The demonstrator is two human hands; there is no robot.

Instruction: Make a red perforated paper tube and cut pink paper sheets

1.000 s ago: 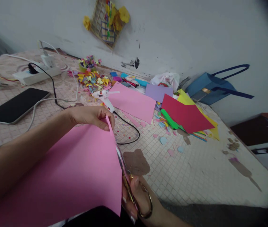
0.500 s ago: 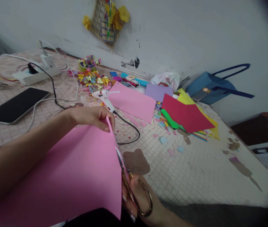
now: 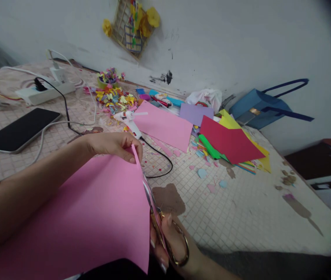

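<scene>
My left hand (image 3: 117,146) pinches the top corner of a large pink paper sheet (image 3: 89,217) between thumb and fingers. The sheet hangs down toward my lap. In my right hand (image 3: 171,241) are gold-handled scissors (image 3: 154,217), with my thumb and fingers at the handle loops. Their blades lie along the sheet's right edge, around a narrow pink strip that is partly cut from it. The strip runs from the left fingertips down past the blades. Just beyond the left hand lies a white glue gun (image 3: 131,123) with a black cord.
A pink sheet (image 3: 165,126), purple paper (image 3: 196,114) and red paper (image 3: 231,140) lie across the table. Paper scraps (image 3: 114,97) are heaped at the back. A phone (image 3: 19,130) and power strip (image 3: 47,92) with cables are left; a blue bag (image 3: 260,107) stands back right.
The scissors and my right hand have shifted very slightly, with the sheet's lower right corner moving a little left. My left hand stays almost where it was.
</scene>
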